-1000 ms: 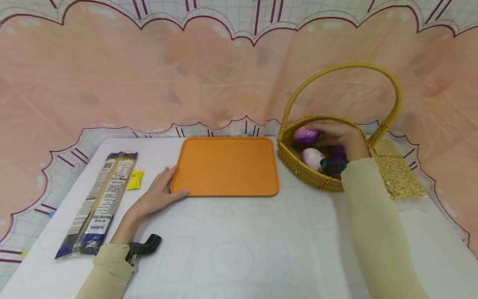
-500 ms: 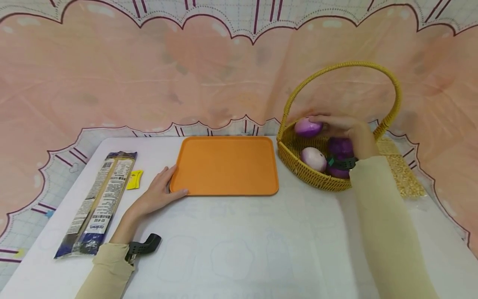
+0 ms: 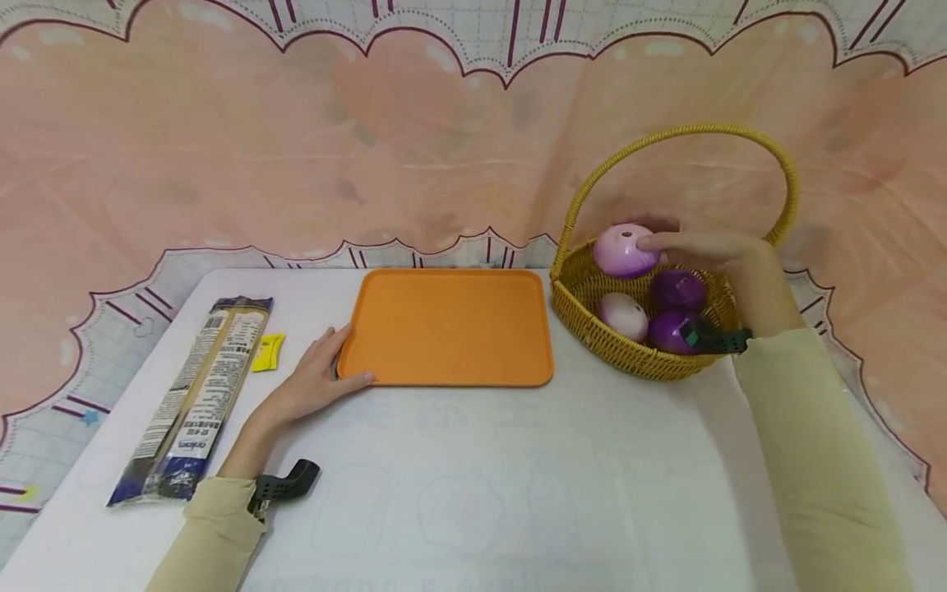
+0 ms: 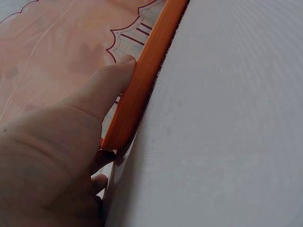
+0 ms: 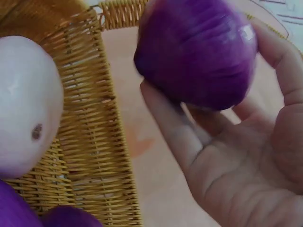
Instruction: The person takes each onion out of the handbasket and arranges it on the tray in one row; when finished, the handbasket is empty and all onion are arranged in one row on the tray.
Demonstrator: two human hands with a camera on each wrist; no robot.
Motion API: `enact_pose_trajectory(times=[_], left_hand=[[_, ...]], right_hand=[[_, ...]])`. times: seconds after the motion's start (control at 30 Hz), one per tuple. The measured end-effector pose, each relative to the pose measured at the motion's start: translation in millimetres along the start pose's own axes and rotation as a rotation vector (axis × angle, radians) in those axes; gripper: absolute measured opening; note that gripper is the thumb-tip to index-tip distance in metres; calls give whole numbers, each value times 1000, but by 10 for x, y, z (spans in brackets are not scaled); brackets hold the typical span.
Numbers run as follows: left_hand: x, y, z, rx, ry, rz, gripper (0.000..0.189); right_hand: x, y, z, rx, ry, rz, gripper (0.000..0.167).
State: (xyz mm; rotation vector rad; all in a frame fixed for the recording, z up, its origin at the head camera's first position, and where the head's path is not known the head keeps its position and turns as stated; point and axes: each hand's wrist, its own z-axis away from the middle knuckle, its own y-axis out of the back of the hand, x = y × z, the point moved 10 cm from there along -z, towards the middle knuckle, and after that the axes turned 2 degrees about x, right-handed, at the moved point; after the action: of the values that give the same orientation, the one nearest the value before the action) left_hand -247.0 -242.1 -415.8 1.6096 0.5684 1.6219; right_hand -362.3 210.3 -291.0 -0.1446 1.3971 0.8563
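Observation:
My right hand (image 3: 703, 247) holds a purple onion (image 3: 625, 251) above the wicker basket (image 3: 599, 345), fingers and thumb round its side. Its pale end with a small brown spot shows in the head view, its streaked dark side in the right wrist view. Inside the basket lie a whitish onion (image 3: 623, 316) and two darker purple ones (image 3: 679, 289). My left hand (image 3: 307, 382) rests at the front left corner of the orange tray (image 3: 447, 329), thumb along the front rim, fingers spread beside the left rim. In the left wrist view the thumb touches the tray's edge (image 4: 137, 94).
The basket's tall arched handle (image 3: 681, 130) rises over the right hand. On the left lie a long blue-ended pasta packet (image 3: 196, 403) and a small yellow sachet (image 3: 267, 352). White table surface (image 3: 473, 477) stretches before the tray. A patterned cloth (image 3: 333, 148) hangs behind.
My right hand has lifted the onion up from the basket's far left and shifted it slightly right, turning its spotted end into view. The left hand and tray stay put.

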Motion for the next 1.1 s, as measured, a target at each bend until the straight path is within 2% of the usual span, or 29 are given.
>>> enact_pose_trajectory(times=[0.13,0.23,0.37,0.5,0.63,0.8,0.97,1.1], left_hand=[[-3,-5,6,-3,2,4,98],[-6,-21,17,-8,7,10,99],[0,-23,17,-6,9,8,99],[6,-6,14,3,2,3,98],[11,6,22,4,-7,1,98],[1,0,33,-3,-2,14,98],[-20,-10,22,-4,6,22,98],[-11,-5,17,4,4,23,98]], right_hand=[[-21,-100,69,-22,30,-93,46],[-88,-215,101,-62,101,-198,43],[-222,-385,184,-121,227,-230,45],[-336,-558,276,-155,307,-259,45],[-382,-713,316,-123,316,-249,42],[-401,-908,331,-32,261,-190,42],[-418,-1122,282,67,165,-211,43],[-358,-1305,191,183,83,-208,45]])
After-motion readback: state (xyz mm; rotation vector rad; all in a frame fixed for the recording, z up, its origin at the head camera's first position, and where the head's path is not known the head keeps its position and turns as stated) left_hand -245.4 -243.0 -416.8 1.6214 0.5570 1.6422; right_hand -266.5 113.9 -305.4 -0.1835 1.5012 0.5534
